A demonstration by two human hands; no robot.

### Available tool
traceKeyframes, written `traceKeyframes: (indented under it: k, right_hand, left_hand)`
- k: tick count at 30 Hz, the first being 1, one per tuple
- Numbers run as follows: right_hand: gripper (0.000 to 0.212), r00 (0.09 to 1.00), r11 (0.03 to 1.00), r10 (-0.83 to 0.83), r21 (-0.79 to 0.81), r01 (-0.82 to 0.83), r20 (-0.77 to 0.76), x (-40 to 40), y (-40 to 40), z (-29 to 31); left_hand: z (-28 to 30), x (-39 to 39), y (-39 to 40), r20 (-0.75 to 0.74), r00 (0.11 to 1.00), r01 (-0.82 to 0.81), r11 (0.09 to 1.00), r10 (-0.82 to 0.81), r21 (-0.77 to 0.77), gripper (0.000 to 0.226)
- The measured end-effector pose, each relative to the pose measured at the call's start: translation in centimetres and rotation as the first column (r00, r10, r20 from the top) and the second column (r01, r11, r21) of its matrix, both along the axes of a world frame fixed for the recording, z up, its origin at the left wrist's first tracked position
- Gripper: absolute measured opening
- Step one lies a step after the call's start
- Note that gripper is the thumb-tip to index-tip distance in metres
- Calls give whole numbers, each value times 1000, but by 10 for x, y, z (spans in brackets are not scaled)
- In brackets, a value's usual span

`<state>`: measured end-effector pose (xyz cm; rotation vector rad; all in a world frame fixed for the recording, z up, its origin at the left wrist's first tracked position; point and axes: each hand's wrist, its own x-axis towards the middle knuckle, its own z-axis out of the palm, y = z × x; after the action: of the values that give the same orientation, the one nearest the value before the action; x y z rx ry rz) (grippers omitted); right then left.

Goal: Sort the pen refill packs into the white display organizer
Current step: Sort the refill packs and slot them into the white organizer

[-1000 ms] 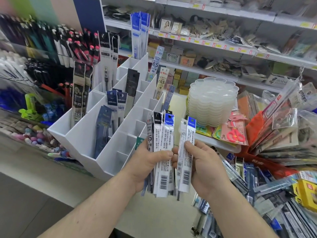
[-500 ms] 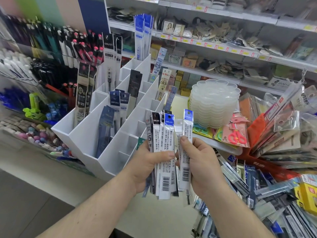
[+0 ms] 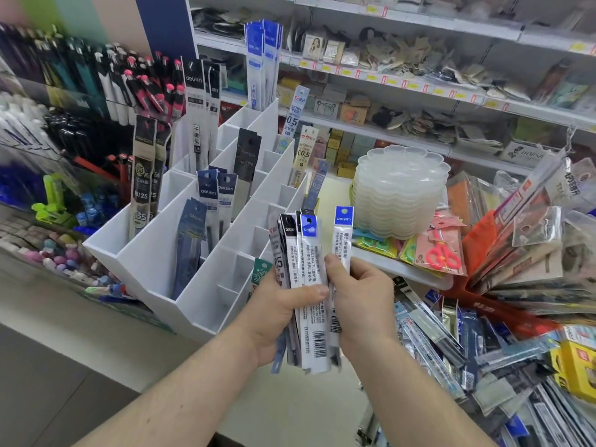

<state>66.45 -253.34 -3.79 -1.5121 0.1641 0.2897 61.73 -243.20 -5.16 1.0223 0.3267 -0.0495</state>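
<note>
Left hand grips fanned bundle of refill packs, thumb across front. Right hand pinches single blue-topped pack at bundle's 3 o'clock, touching it. White organizer at 10 o'clock, partly stocked. Loose packs pile at 4 o'clock.

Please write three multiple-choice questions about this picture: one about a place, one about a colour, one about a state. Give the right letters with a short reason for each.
1. Where does the stack of clear trays stand?
A. right of the white organizer
B. inside it
C. on the floor

2. What colour is the top of the pack that the right hand pinches?
A. red
B. blue
C. green

3. What is the left hand doing?
A. hanging idle
B. pressing flat on the counter
C. gripping a bundle of refill packs

Answers: 1 A, the trays sit on the ledge to the organizer's right; 2 B, its header is blue; 3 C, the fingers curl round the bundle.
</note>
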Motion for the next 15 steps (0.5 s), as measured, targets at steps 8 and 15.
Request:
traceKeyframes:
  k: [8, 15]
  right_hand:
    - [19, 953, 959, -21, -264, 104, 301, 2, -4, -11]
    - [18, 987, 998, -70, 5, 70, 143, 7, -12, 0]
  left_hand:
    - [-1, 0, -1, -28, 997, 72, 996, -71, 59, 48]
    - [6, 1, 8, -79, 996, -24, 981, 40, 193, 33]
